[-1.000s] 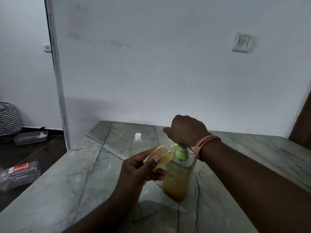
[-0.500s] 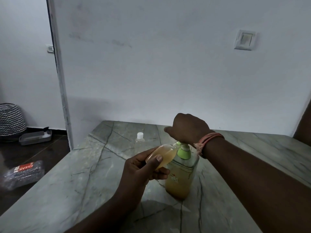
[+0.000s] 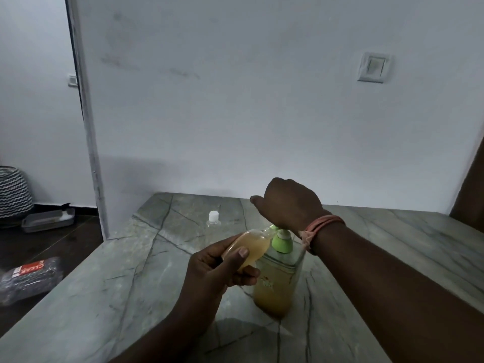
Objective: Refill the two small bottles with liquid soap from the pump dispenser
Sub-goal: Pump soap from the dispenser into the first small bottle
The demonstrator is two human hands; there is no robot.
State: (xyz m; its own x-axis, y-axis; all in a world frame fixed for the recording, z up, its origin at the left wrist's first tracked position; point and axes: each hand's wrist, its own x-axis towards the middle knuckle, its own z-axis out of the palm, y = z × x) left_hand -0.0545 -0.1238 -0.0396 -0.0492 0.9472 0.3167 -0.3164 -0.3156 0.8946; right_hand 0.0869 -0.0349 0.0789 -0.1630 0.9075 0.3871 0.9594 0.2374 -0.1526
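Amber small bottle (image 3: 247,247) in left hand (image 3: 217,271)

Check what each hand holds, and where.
Left hand grips the small amber-filled plastic bottle by its body. Right hand covers the green pump head; grip unclear.

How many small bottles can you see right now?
2. One bottle is tilted in the left hand, its mouth at the pump spout. The capped bottle stands on the table behind. None look hidden.
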